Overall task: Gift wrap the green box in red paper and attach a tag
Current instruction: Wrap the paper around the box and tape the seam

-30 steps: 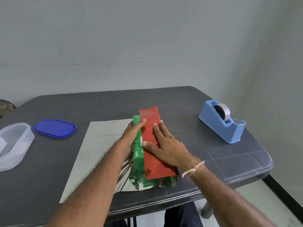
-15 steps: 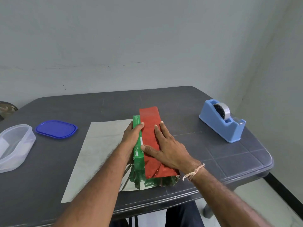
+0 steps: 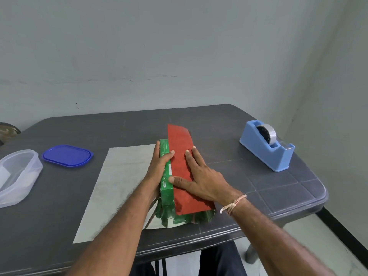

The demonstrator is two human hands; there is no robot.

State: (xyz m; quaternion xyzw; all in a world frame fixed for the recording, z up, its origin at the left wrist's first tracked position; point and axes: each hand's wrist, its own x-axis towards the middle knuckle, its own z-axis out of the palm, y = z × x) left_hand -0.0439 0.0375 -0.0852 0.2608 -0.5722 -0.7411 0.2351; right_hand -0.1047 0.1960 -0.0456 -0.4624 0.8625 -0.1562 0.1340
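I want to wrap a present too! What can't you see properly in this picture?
Head view only:
- green box: its top is mostly covered by the red paper and the right hand.
- left hand: its palm is hidden against the box's side.
- clear tub: cut off by the left edge; what's inside is too hazy to tell.
- tape dispenser: its loose tape end is too small to make out.

The red paper is lifting farther beyond the far end of the green box; the left hand is sliding back along the box.
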